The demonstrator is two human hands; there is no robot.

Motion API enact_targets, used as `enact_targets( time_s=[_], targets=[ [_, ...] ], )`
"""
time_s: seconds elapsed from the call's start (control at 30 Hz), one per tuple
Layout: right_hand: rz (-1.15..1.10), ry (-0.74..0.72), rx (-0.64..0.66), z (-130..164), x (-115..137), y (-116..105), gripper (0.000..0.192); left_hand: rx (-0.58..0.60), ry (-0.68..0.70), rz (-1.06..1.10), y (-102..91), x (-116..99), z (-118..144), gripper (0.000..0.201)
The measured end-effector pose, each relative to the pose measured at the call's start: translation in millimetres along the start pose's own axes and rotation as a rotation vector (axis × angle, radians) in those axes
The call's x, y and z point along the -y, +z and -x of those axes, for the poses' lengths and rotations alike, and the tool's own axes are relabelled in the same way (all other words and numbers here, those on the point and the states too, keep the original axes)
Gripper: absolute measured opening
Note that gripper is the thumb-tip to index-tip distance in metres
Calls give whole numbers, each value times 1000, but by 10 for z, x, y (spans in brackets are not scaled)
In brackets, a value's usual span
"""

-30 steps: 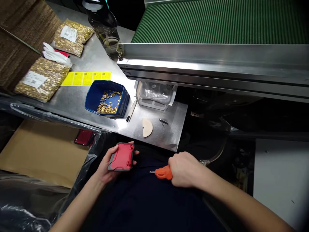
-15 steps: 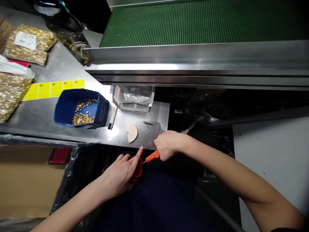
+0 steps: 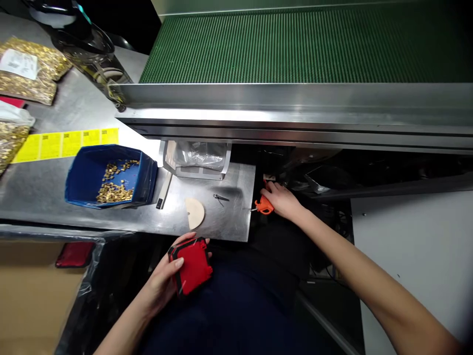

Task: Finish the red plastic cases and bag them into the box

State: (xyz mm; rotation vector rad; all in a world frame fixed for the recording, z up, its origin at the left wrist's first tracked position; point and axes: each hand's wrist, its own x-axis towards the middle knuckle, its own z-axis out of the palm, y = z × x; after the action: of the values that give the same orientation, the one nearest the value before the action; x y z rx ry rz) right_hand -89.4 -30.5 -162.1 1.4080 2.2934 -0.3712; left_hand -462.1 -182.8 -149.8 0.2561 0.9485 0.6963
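A square red case with black edges (image 3: 192,266) rests in my left hand (image 3: 166,273), the thumb lying across its near side and the other fingers behind it. Off the steel table's right corner, my right hand (image 3: 283,199) has its fingers on an orange air blow gun (image 3: 265,206), its thin nozzle pointing left. Part of the grip is hidden by my fingers. Between the hands, on the table, lie a pale half-round disc (image 3: 194,213) and a small dark metal tool (image 3: 220,197).
A blue bin (image 3: 148,180) with small brass pieces stands left, beside a cutter knife (image 3: 164,190). A grey tray (image 3: 201,172) holds clear plastic bags. Behind runs a green ribbed conveyor (image 3: 281,47) with a metal rail. A plastic-lined carton (image 3: 33,296) sits lower left.
My right hand has carried the blow gun up and right, away from the case. My left hand has turned over, so the red case now shows flat in it.
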Motion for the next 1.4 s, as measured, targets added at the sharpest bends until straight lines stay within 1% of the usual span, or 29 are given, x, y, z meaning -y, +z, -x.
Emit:
enact_targets(
  time_s=[0.07,0.13,0.23,0.33,0.43,0.57,0.67,0.77,0.83,0.87,0.9,0.93,0.97,1.0,1.03,1.07,1.1,1.13,1.17,1.2,1.27,1.3,1.37,1.4],
  targets=[
    [42,48,-10,-205,-119,198,37,41,-35,223,26,114,7,67],
    [79,91,-18,-399,-216,359,38,94,-60,343,54,188,12,69],
    [120,143,-28,-578,-331,524,41,164,-74,441,75,224,20,71],
    [137,152,-34,-611,-395,620,42,201,-69,486,77,222,27,66],
    [130,125,-38,-564,-408,662,44,230,-68,508,69,235,17,60],
    [89,122,-52,-464,-392,649,47,271,-68,514,54,283,-18,54],
    [34,164,-73,-359,-392,590,49,279,-75,504,58,307,-44,56],
    [-40,230,-124,-198,-347,463,49,249,-79,494,84,308,-58,65],
    [-99,275,-178,-38,-200,335,45,226,-75,481,113,301,-67,71],
    [-128,285,-205,62,-69,262,42,215,-72,472,132,297,-74,74],
    [-157,280,-229,174,103,189,41,202,-73,460,155,291,-85,76],
    [-200,241,-247,295,314,120,39,179,-71,447,183,284,-101,76],
    [-241,177,-252,421,552,59,37,142,-67,435,215,275,-121,72],
    [-305,71,-257,542,804,10,35,96,-67,422,252,263,-145,67],
    [-476,-119,-262,650,1053,-26,45,48,-74,410,292,246,-170,62],
    [-601,-267,-247,737,1280,-48,64,9,-87,398,334,223,-192,58],
    [-666,-338,-255,799,1469,-57,74,-15,-102,386,377,195,-210,58],
    [-733,-359,-283,833,1610,-55,73,-12,-123,367,418,162,-218,61],
    [-795,-332,-314,844,1695,-48,66,17,-149,339,455,125,-216,64],
    [-873,-255,-349,836,1726,-36,55,59,-173,296,484,88,-203,68],
    [-1109,-22,-384,795,1661,-16,35,138,-206,159,519,21,-158,70],
    [-1255,100,-377,773,1592,-8,31,154,-207,69,523,-3,-134,70],
    [-1535,300,-345,743,1446,2,36,122,-148,-133,515,-28,-109,63],
    [-1649,355,-331,738,1390,8,41,82,-92,-230,508,-30,-113,57]
  ],
)
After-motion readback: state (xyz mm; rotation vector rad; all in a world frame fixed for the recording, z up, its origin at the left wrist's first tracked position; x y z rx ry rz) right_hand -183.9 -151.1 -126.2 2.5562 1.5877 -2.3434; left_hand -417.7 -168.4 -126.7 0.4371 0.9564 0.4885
